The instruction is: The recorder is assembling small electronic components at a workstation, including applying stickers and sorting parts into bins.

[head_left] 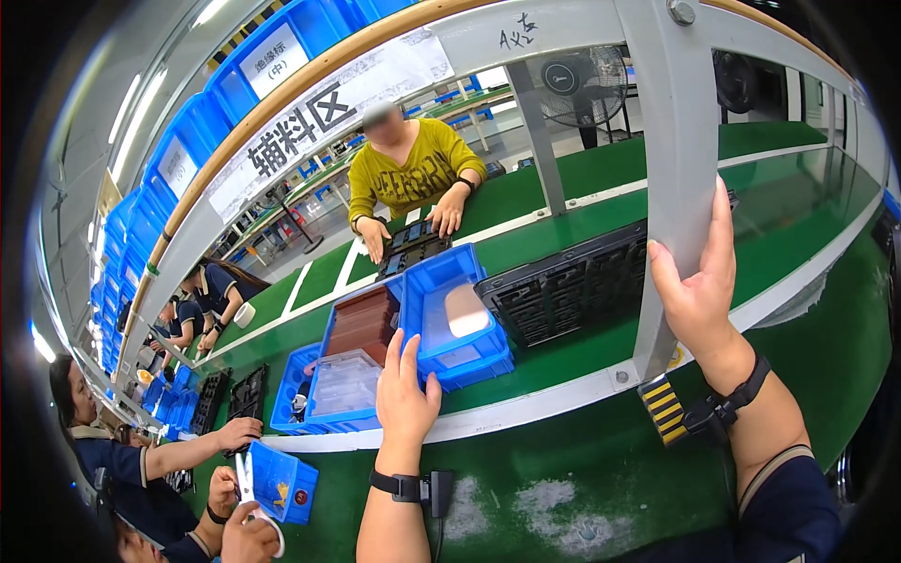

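While my left hand (405, 399) is spread, empty, my right hand (702, 296) spreads by the post (668, 122).
Black tray (563, 291): beside blue bin (488, 345), tilted, not yet flat; right-hand contact, I cannot tell.

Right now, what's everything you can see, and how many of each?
post: one, grey, right of middle
bins: many, blue, middle and left
stack: one, reddish-brown, in a middle bin
slotted trays: several, black, middle and left
scissors: one pair, white-handled, lower left
fan: at least one, black, top
co-workers: several, yellow-green or navy clothes, across and left
surfaces: several, green, middle and front
wearer's wristbands: two, black
left hand: one, bare, before the bins
right hand: one, bare, at the post
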